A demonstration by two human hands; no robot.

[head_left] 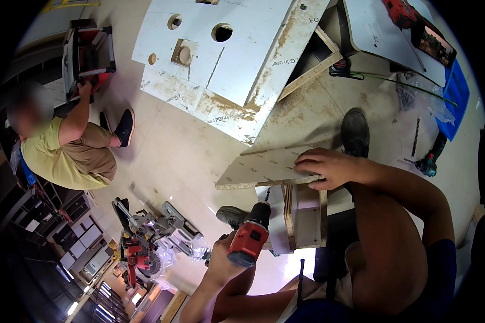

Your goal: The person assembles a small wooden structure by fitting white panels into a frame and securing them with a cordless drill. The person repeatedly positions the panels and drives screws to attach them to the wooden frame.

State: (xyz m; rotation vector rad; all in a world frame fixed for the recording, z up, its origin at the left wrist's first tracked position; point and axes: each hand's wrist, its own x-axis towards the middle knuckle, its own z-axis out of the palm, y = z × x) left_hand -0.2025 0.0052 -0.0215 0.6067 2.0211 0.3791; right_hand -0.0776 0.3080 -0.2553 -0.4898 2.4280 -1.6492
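My left hand (223,262) is wrapped round a red and black cordless drill (248,242). Its bit points up at the edge of a particleboard panel (264,166); whether the tip touches is too small to tell. My right hand (331,167) grips the panel's right end, fingers over the top face and thumb at the raw edge. Below the panel, between my legs, stands a narrow box-like assembly of boards (308,218), with the panel lying across it. My fingers on the drill's handle are partly hidden by its body.
A large white panel with cut holes (215,59) lies ahead. Tape measure (339,67), phone (436,46), loose drill bit (416,137) and green drill (428,161) are at the right. A mitre saw (140,253) stands at the left. Another person (64,140) crouches by a red-black case (91,54).
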